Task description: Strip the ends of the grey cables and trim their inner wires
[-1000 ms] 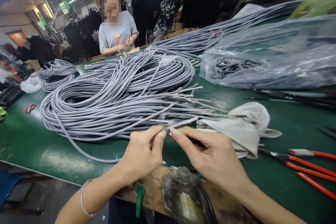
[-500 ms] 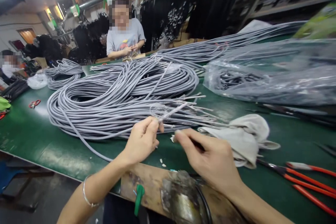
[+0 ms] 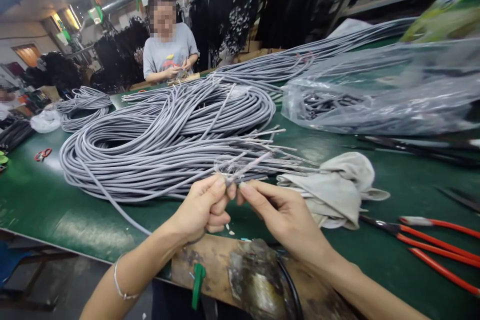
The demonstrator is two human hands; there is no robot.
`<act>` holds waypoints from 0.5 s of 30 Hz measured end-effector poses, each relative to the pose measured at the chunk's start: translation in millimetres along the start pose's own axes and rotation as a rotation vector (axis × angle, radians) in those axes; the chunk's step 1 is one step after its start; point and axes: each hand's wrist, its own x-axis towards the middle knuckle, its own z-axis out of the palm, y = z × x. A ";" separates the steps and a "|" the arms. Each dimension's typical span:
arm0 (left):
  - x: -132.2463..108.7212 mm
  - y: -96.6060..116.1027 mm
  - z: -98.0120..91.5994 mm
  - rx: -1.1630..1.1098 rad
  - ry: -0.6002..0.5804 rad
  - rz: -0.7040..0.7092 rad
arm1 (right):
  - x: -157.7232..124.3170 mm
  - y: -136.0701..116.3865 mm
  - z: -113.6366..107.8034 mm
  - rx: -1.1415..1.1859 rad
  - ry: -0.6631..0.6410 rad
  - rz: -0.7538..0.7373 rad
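My left hand (image 3: 204,205) is closed around a grey cable (image 3: 125,217) whose stripped end (image 3: 234,166) shows fine, frayed clear or whitish strands and thin inner wires. Its thumb and forefinger pinch just below the frayed part. My right hand (image 3: 287,212) meets it there, thumb and forefinger pinched at the base of the strands; exactly what lies between those fingertips is partly hidden. Just behind both hands lies a large coiled bundle of grey cables (image 3: 150,160), with stripped ends pointing right.
A pale cloth glove (image 3: 343,190) and red-handled pliers (image 3: 431,240) lie at right. Behind them rests a clear plastic bag (image 3: 375,105) of dark parts. A stained board (image 3: 208,250) with a soiled lump (image 3: 258,280) is at the front edge. A co-worker (image 3: 170,50) sits opposite.
My right hand has moved left to my left hand and now pinches at the cable end; before, it was apart, beside a small white scrap. The camera view has shifted slightly.
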 end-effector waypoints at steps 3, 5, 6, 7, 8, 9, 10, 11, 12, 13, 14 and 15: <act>0.0 -1.1 0.2 0.019 -0.015 -0.006 | 1.1 -0.9 0.4 0.100 -0.025 0.010; 0.6 -2.9 1.2 0.063 -0.009 0.006 | 1.2 -0.6 0.6 0.146 -0.035 0.001; 1.2 -4.0 2.0 0.096 0.006 0.019 | 0.7 -0.4 0.5 0.142 -0.032 -0.011; 2.0 -5.2 2.9 0.132 0.024 0.036 | -0.4 -0.4 0.2 0.108 -0.021 -0.031; 3.0 -6.5 3.6 0.170 0.044 0.052 | -2.2 -0.5 -0.3 0.048 -0.001 -0.066; 4.2 -7.7 4.0 0.205 0.071 0.067 | -4.9 -0.9 -0.8 -0.032 0.027 -0.122; 5.7 -8.8 3.6 0.230 0.107 0.074 | -8.1 -1.5 -1.2 -0.118 0.054 -0.209; 7.2 -9.6 2.5 0.242 0.154 0.073 | -11.9 -2.3 -1.7 -0.193 0.067 -0.325; 8.8 -9.9 0.5 0.239 0.211 0.067 | -15.6 -3.2 -2.0 -0.247 0.062 -0.453; 10.1 -9.8 -2.1 0.224 0.265 0.054 | -18.9 -4.0 -2.1 -0.279 0.041 -0.568; 11.1 -9.1 -5.0 0.194 0.301 0.042 | -21.2 -4.8 -2.2 -0.294 0.019 -0.648; 11.5 -7.9 -7.8 0.153 0.302 0.032 | -22.3 -5.4 -2.2 -0.299 0.008 -0.674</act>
